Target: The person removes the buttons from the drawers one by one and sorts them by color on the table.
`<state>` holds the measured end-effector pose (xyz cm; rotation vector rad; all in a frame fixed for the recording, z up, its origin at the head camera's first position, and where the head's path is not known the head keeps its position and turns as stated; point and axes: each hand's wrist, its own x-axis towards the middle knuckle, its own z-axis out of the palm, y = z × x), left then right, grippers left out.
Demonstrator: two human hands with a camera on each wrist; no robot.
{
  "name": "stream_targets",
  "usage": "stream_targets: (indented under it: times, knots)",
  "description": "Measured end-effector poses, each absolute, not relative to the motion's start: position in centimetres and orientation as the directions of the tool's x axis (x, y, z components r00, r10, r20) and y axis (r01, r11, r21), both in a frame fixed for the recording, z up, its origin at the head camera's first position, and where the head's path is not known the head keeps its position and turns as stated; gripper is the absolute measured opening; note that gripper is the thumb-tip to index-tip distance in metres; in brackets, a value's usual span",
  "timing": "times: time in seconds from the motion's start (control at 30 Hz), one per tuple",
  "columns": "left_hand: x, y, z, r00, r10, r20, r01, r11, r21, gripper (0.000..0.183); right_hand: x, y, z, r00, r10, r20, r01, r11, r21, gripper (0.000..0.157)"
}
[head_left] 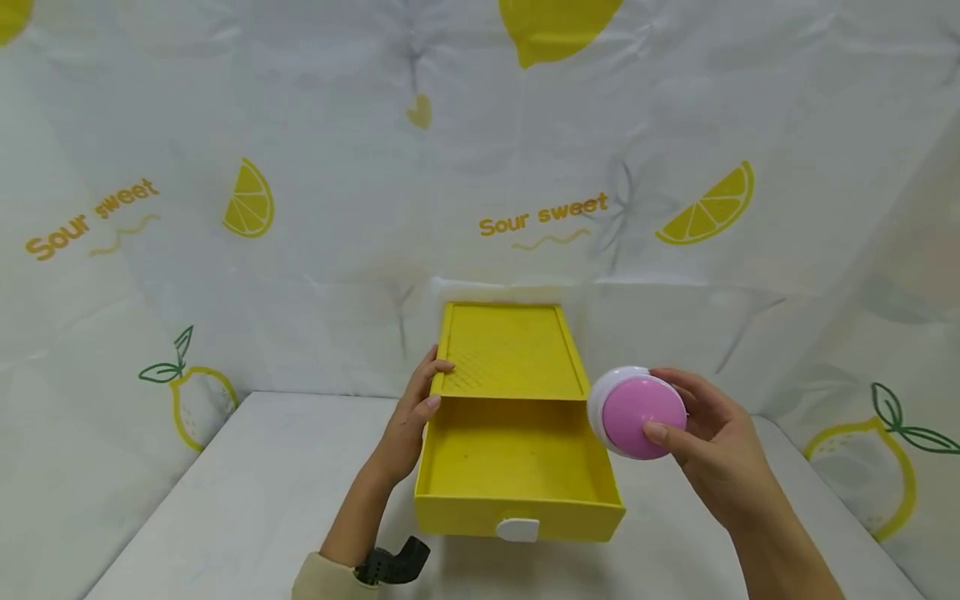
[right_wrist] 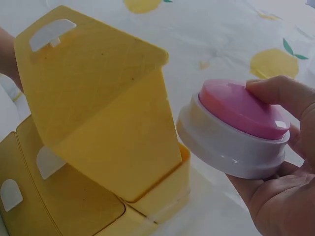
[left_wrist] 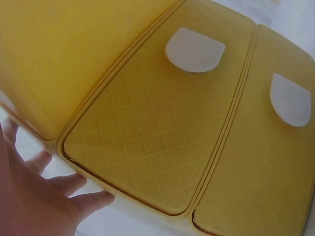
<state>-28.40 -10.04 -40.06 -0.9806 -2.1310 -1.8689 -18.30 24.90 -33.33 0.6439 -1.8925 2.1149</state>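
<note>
A yellow plastic drawer cabinet (head_left: 513, 346) stands against the back wall. Its top drawer (head_left: 517, 518) is pulled out, bare inside, with a white tab handle (head_left: 517, 530) on the front. My left hand (head_left: 408, 421) rests along the cabinet's left side, fingertips at the top edge; in the left wrist view its fingers (left_wrist: 74, 184) are spread against the side. To the right of the drawer, in the air, my right hand (head_left: 720, 446) grips a round push button (head_left: 637, 417) with a pink domed top and white base. The thumb lies on the pink dome, and the other fingers are partly hidden behind the base.
Lower drawers (left_wrist: 147, 123) below the pulled-out one are closed, each with a white tab. The cabinet stands on a white table (head_left: 225, 500). Behind it hangs a lemon-print sheet (head_left: 360, 208), which also covers both sides. A dark band (head_left: 390, 562) circles the left wrist.
</note>
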Motion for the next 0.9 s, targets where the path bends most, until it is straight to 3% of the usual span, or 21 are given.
stream_targets:
  times: [0.2,0.4,0.67,0.9]
  knots:
    - [-28.3,-9.8,-40.2,-0.774,0.380,0.507,0.554,0.016,0.833,0.039,-18.4,26.3,-36.0,-0.875,0.016,0.483,-0.471,-0.254,-0.845,0.058]
    - [-28.3,-10.0,-40.1,-0.775,0.374,0.510,0.557,0.023,0.830,0.039,-19.5,26.9,-37.6,-0.920,0.101,0.378,-0.390,-0.305,-0.869,0.054]
    - [-28.2,-10.4,-40.1,-0.778,0.373,0.506,0.551,0.019,0.834,0.039,-21.1,27.6,-39.8,-0.951,0.185,0.247,-0.290,-0.257,-0.922,0.044]
    - [-28.4,-10.1,-40.1,-0.776,0.373,0.508,0.548,0.001,0.836,0.039,-22.3,28.5,-41.9,-0.963,0.265,0.056,-0.109,-0.190,-0.976,0.044]
